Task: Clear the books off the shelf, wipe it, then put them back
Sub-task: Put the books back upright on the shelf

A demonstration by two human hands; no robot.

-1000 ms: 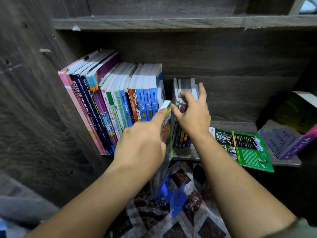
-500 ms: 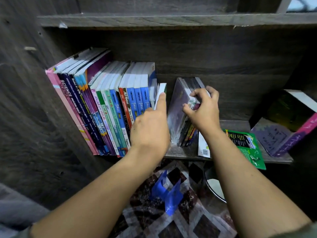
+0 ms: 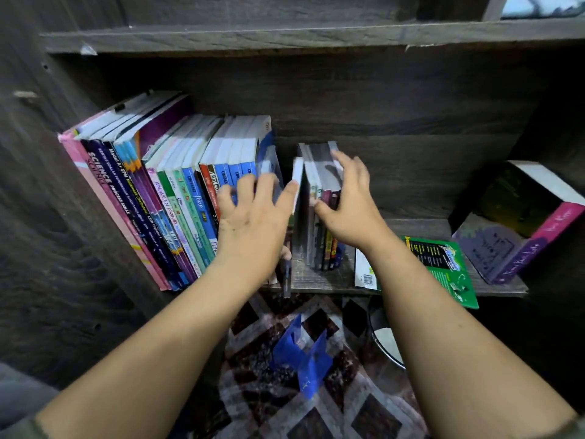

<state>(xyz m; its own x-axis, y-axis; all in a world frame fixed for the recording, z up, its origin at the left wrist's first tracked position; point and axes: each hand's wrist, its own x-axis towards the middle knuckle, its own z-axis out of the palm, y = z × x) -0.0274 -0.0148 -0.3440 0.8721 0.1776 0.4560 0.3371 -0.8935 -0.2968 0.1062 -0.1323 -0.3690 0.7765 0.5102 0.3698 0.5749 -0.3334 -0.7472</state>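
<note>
Shelf [image 3: 319,277]: you are restacking. Big book row [image 3: 177,198] leaning far left; small stack [image 3: 319,217] mid-shelf. Your right hand [image 3: 351,207] is cupping that stack, fingers half curled. Your left hand [image 3: 256,223], spread, is steadying a thin book [image 3: 297,182]. Keep spines flush; close the gap.

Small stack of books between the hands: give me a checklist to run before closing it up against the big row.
1. Right hand on small stack: ok.
2. Left hand bracing big row: ok.
3. Thin book upright in the gap: ok.
4. Stack upright: ok.
5. Green book fully on shelf: not ok, overhangs the edge.
6. Shelf wiped: cannot tell.
</note>
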